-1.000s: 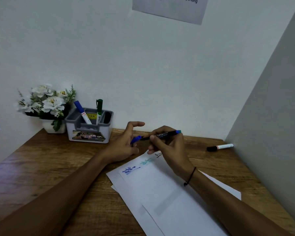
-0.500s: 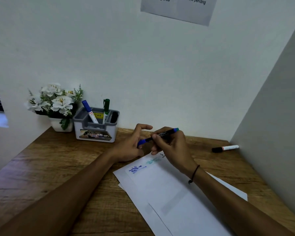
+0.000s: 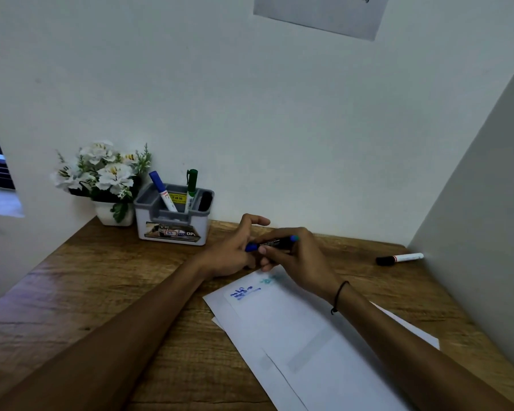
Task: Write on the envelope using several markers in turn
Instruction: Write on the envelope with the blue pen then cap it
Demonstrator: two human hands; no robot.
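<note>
Head view: both hands, left [image 3: 233,253]; right [image 3: 297,256], grip marker [image 3: 275,243] above envelope [image 3: 294,321].

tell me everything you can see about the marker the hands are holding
The marker is slim, with a dark barrel bearing small pale print too fine to read, a blue cap at its left end and a blue-green tip at its right end. It looks like plastic. It lies nearly level, tilted slightly up to the right, held above the wooden desk just beyond the envelope. The right hand grips the barrel; the left hand holds the cap end. Whether the cap is fully seated cannot be told.
</note>
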